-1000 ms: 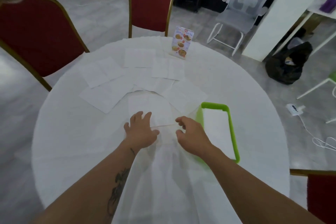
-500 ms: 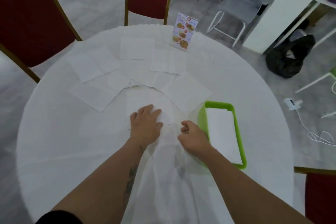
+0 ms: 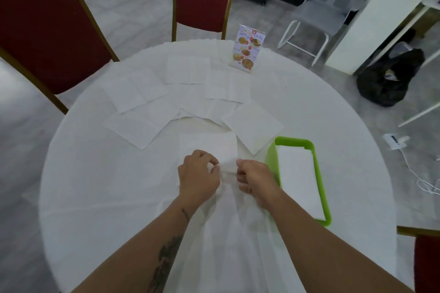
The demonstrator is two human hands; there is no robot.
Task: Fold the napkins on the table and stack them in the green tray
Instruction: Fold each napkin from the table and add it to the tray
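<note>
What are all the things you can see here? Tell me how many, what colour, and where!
table: one, round, white cloth, centre.
napkin being folded: one, white, near edge, under both hands.
flat napkins: about seven, white, spread overlapping across the far half; exact count unclear.
green tray: one, right of the hands.
folded napkins: white stack inside the tray; count unclear.
menu stand: one, colourful food pictures, far edge.
red chairs: three, gold frames; two beyond the table, one at the lower right.
grey chair: one, far right.
black bag: one, floor, right.
white cable: one, floor, right.
left hand: pinches the napkin's near edge.
right hand: pinches the same edge.
</note>
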